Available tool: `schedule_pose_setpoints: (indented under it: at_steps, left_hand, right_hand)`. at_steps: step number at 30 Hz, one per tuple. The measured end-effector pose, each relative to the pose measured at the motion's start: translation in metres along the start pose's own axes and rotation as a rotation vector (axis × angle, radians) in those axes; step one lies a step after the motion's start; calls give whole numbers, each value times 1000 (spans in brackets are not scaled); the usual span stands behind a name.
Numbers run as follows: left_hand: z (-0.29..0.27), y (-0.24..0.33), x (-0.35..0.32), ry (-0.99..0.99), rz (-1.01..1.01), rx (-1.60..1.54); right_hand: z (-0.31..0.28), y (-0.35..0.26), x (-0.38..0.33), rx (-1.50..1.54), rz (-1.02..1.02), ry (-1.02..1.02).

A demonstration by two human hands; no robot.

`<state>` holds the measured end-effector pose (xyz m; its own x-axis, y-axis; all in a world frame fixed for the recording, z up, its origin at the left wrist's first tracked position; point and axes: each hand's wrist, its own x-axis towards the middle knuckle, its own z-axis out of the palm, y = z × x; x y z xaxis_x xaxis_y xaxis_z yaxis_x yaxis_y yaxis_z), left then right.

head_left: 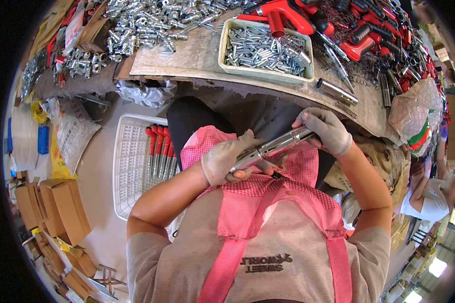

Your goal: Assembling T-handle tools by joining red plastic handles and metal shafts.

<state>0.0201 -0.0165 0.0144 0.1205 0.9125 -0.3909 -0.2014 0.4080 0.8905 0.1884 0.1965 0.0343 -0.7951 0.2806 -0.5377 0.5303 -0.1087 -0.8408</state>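
Above my lap I hold a shiny chrome metal tube (268, 148), tilted with its right end higher. My gloved left hand (224, 159) is closed around its lower left part. The gloved fingers of my right hand (326, 130) grip its upper right end, covering that tip. A pale tray (311, 76) of small silver metal pins (260, 49) stands on the bench ahead. Right of the tray, another chrome tube (337, 92) lies near the bench edge, with a coil spring (346, 109) beside it.
Silver fittings (146, 22) are heaped at the back left of the bench, red and black tool handles (359, 46) at the back right. A white basket (120, 166) with several red-handled tools stands left of my legs. Cardboard boxes (65, 209) line the left; another person (432, 194) sits far right.
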Motion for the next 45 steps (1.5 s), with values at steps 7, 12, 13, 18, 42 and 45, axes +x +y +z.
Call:
schedule_pose_setpoints:
  at_steps: [7,12,13,18,42,45]
  left_hand:
    - [11,-25,11,178,61,-220]
    - [6,-32,12,175,58,-386]
    - [5,-30,11,175,58,-385]
    - [-7,-23,1,45,-95,-402]
    - [13,4,16,191,81,-439]
    - [21,16,21,172,73,-408]
  right_hand:
    - [-1,1,1,24,-10,43]
    - [1,4,3,-84,-167,53]
    - [1,4,3,-84,-168,53]
    - [-9,1,3,-56,-192,273]
    - [15,-4,-2,-93,-447,59]
    - [6,-11,-15,-137,-477,115]
